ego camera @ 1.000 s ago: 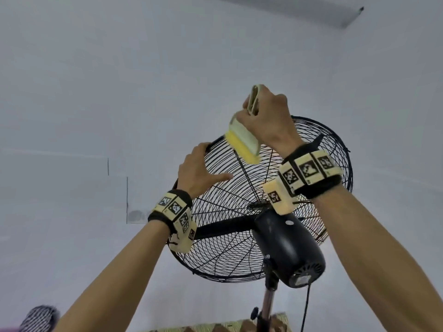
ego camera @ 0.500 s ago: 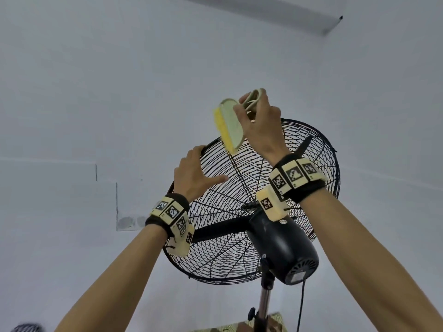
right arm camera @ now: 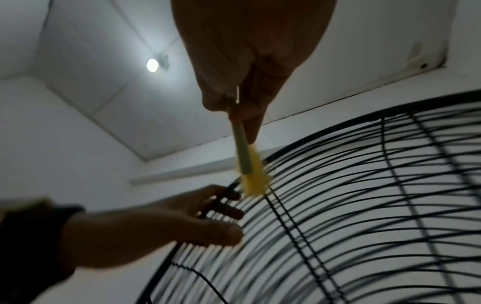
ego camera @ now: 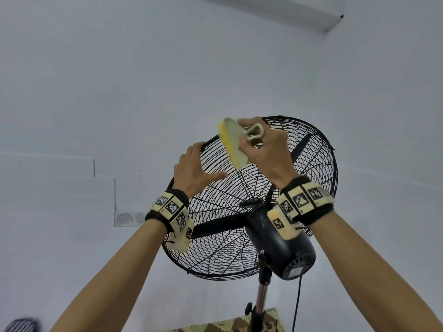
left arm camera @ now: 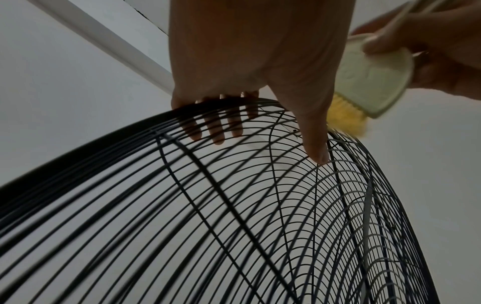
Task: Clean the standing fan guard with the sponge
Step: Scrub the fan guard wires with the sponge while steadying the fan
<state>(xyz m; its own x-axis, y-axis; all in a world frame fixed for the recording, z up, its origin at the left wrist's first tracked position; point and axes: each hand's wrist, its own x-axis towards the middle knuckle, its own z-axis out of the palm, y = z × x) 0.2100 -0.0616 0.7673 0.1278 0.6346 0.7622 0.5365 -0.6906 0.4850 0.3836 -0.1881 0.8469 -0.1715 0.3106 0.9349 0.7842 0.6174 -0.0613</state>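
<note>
The black wire fan guard tilts upward on its stand. My left hand holds its upper left rim, with the fingers hooked over the rim and the thumb lying on the wires. My right hand grips the pale loop handle of the sponge, which has a pale green back and a yellow scrubbing face. The yellow face touches the wires near the rim, just right of the left thumb. In the right wrist view the sponge stands edge-on to the guard.
Behind the guard sit the black motor housing, the metal pole and a hanging cord. A patterned surface lies at the base. White walls surround the fan, and a ceiling light glows above.
The right hand turned the sponge so its yellow face points left instead of down, lifted it, then brought it back down onto the upper left wires. The left hand kept hold of the rim.
</note>
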